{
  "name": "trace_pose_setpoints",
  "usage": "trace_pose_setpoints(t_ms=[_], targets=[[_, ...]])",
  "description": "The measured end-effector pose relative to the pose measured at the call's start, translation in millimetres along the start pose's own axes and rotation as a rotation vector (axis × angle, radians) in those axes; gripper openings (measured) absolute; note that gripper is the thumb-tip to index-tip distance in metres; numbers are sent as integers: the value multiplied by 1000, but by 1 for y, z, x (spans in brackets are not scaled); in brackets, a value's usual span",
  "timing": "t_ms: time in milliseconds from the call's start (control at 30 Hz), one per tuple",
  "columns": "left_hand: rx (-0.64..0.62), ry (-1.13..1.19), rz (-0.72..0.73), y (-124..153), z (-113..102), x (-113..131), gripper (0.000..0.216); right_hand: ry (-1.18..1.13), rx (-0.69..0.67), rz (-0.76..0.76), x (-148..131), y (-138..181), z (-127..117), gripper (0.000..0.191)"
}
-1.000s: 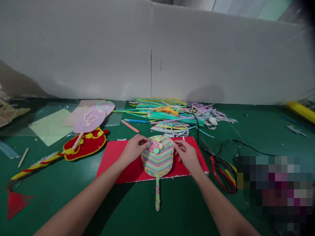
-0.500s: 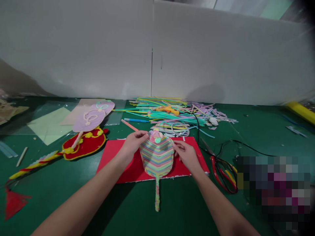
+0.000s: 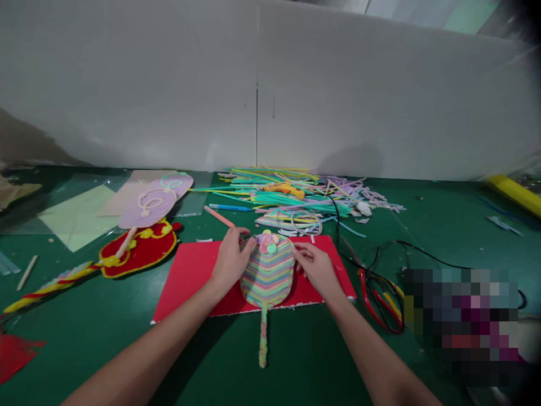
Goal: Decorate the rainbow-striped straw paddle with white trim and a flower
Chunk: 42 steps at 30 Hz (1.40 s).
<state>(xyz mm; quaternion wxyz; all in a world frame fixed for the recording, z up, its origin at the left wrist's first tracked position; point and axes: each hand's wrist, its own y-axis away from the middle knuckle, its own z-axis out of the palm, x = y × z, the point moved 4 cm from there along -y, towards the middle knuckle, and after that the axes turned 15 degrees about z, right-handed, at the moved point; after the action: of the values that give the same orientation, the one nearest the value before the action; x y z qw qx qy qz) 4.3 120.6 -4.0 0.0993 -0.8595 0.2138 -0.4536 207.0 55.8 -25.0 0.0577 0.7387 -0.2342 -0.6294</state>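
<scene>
A striped pastel fan with a long handle lies on a red sheet in front of me. At its top edge sits a small flower of coloured discs. My left hand rests against the fan's left edge, its fingertips pinched at the flower. My right hand lies at the fan's right edge, fingers curled onto its rim.
A pile of coloured straws with a yellow glue gun lies behind the red sheet. A lilac fan and a red fan lie to the left. Red-handled pliers and black cable sit to the right.
The flower went from lower on the fan face to its top edge. My left hand followed it and now pinches there. The view has shifted slightly.
</scene>
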Motion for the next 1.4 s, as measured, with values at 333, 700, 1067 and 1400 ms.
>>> trace_pose_setpoints(t_ms=[333,700,1067,1400], targets=[[-116,46,-24,-3,0,0,20,0,-52,14,-7,3,-6,38],[-202,-18,321,5,2,24,43,62,-117,9,-5,8,-3,37],[-417,-116,321,11,16,21,41,85,-97,9,-2,6,-3,36],[-432,-118,307,12,17,16,42,279,127,-173,-16,10,-15,27]])
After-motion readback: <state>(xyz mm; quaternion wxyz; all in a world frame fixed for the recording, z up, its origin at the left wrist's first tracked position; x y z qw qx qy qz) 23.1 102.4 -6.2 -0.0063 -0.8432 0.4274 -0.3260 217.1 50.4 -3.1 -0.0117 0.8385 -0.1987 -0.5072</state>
